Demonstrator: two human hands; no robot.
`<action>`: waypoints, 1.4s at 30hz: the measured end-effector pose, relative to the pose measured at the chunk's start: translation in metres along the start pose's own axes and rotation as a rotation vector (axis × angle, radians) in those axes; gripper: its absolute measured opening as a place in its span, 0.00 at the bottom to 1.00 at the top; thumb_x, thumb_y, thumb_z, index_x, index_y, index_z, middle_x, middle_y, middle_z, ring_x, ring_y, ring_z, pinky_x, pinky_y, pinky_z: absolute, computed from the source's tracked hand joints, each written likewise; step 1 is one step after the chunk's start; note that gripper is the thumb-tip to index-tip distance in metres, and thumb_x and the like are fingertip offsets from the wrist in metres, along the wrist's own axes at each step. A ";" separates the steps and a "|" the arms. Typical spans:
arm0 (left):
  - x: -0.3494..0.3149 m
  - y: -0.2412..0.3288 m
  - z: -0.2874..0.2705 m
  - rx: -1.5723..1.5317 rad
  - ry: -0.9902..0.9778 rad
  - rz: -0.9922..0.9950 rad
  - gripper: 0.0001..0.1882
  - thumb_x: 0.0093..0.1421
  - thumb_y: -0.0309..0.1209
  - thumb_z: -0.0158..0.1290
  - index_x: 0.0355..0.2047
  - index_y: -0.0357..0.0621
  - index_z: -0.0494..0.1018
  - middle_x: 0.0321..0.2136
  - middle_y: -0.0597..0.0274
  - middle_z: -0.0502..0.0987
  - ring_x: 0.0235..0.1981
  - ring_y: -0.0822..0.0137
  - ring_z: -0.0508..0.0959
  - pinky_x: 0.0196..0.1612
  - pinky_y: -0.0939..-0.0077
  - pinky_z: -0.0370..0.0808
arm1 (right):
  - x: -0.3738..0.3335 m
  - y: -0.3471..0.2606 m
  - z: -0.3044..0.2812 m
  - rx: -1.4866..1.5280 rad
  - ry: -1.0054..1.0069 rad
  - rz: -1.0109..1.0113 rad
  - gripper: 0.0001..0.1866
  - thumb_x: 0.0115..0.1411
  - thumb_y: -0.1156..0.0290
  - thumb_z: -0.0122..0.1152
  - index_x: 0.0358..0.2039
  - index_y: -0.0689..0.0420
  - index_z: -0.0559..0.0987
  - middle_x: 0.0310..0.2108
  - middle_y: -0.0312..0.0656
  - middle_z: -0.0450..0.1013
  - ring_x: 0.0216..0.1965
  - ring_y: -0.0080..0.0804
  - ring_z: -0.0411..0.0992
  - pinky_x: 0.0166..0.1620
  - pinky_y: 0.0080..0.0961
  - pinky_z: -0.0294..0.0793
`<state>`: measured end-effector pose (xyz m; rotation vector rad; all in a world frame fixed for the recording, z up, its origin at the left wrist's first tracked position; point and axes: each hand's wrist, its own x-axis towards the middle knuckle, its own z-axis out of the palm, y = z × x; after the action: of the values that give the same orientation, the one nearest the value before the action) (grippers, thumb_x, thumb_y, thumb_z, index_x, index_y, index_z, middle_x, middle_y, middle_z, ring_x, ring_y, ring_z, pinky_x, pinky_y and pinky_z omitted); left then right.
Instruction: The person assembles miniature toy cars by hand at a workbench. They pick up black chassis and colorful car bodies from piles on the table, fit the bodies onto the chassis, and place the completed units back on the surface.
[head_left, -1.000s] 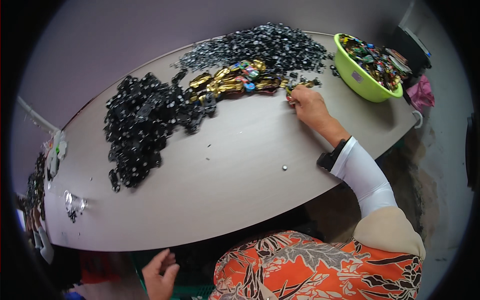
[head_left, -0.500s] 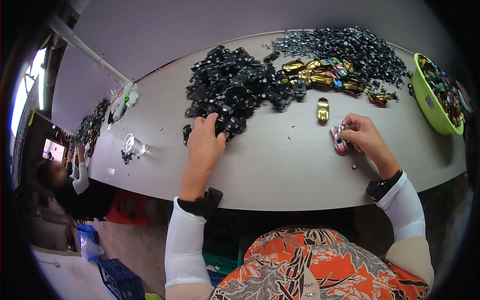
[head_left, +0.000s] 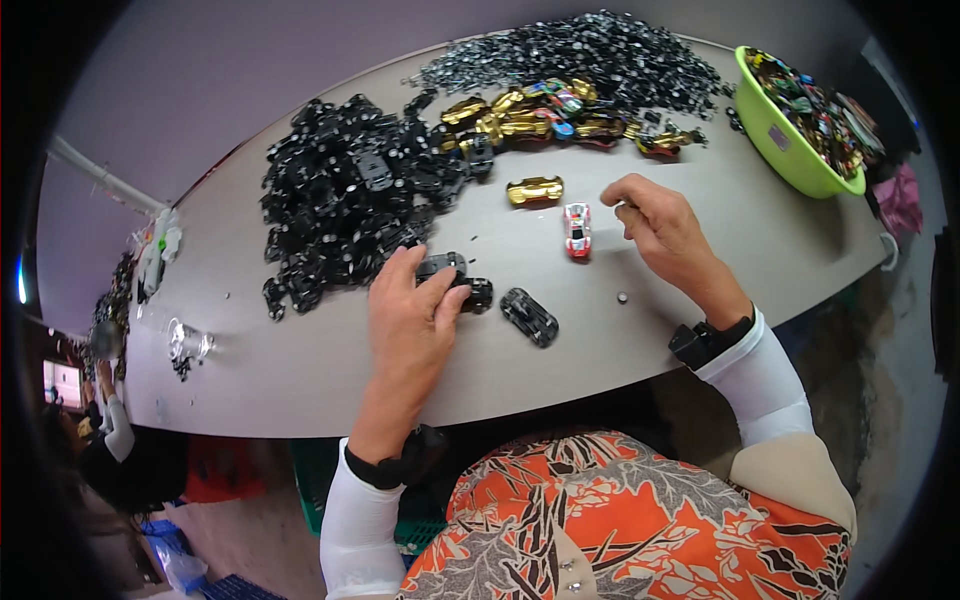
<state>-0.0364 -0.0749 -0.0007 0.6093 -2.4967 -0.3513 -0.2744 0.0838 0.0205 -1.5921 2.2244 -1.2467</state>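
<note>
My left hand (head_left: 412, 312) is at the near right edge of a heap of black toy car chassis (head_left: 330, 190), fingers spread and touching a black chassis (head_left: 442, 264). Beside its thumb lies another dark chassis (head_left: 480, 294), partly hidden by the hand. A loose chassis (head_left: 530, 317) rests on the table between my hands. My right hand (head_left: 665, 235) hovers with bent fingers, thumb and index slightly apart and nothing visible in them. Just left of it a red and white toy car (head_left: 577, 232) lies apart from the fingers. A gold toy car body (head_left: 535, 191) lies sideways beyond it.
Several gold and coloured car bodies (head_left: 525, 124) lie behind, before a wide heap of small dark and silvery parts (head_left: 600, 60). A green basin (head_left: 790, 160) of toy cars stands far right. A clear cup (head_left: 190, 342) lies left. A small wheel (head_left: 622, 297) sits near my right wrist.
My right hand has let go of the red and white car. My left hand has drawn chassis out of the heap toward the right. The gold body now lies turned sideways. The view has shifted.
</note>
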 end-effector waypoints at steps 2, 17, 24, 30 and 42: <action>0.001 0.007 -0.002 0.007 0.017 -0.011 0.19 0.47 0.25 0.60 0.41 0.38 0.75 0.46 0.46 0.71 0.50 0.50 0.69 0.52 0.64 0.66 | -0.002 0.010 0.001 -0.137 0.025 -0.191 0.11 0.48 0.86 0.48 0.33 0.62 0.72 0.29 0.44 0.71 0.30 0.44 0.71 0.32 0.33 0.69; -0.016 0.081 0.023 -0.288 -0.401 0.443 0.16 0.43 0.20 0.57 0.35 0.34 0.70 0.41 0.47 0.71 0.42 0.50 0.72 0.45 0.63 0.70 | 0.001 0.013 0.012 -0.318 -0.328 -0.170 0.06 0.46 0.81 0.54 0.27 0.61 0.71 0.31 0.44 0.69 0.32 0.45 0.71 0.35 0.38 0.71; -0.007 0.076 0.010 -0.227 -0.326 0.103 0.16 0.39 0.22 0.62 0.23 0.34 0.64 0.34 0.46 0.71 0.35 0.49 0.72 0.38 0.64 0.70 | -0.009 0.009 -0.007 -0.350 -0.312 -0.100 0.10 0.44 0.84 0.51 0.30 0.62 0.71 0.32 0.47 0.68 0.33 0.50 0.70 0.36 0.42 0.70; 0.004 0.084 0.007 -0.198 -0.306 -0.019 0.19 0.41 0.26 0.62 0.32 0.34 0.68 0.27 0.51 0.70 0.30 0.52 0.72 0.33 0.65 0.68 | -0.010 0.006 -0.013 -0.397 -0.352 -0.127 0.11 0.44 0.84 0.50 0.30 0.61 0.72 0.31 0.47 0.69 0.32 0.50 0.70 0.34 0.41 0.70; 0.019 0.057 0.023 -0.672 -0.480 -0.486 0.12 0.42 0.21 0.62 0.29 0.37 0.75 0.27 0.67 0.73 0.20 0.77 0.68 0.26 0.79 0.67 | -0.043 -0.032 -0.003 0.927 -0.295 0.481 0.16 0.51 0.74 0.63 0.40 0.60 0.72 0.24 0.32 0.69 0.22 0.14 0.68 0.23 0.12 0.67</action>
<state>-0.0830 -0.0318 0.0098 0.9032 -2.3780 -1.5982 -0.2341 0.1183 0.0293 -0.7579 1.3638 -1.4343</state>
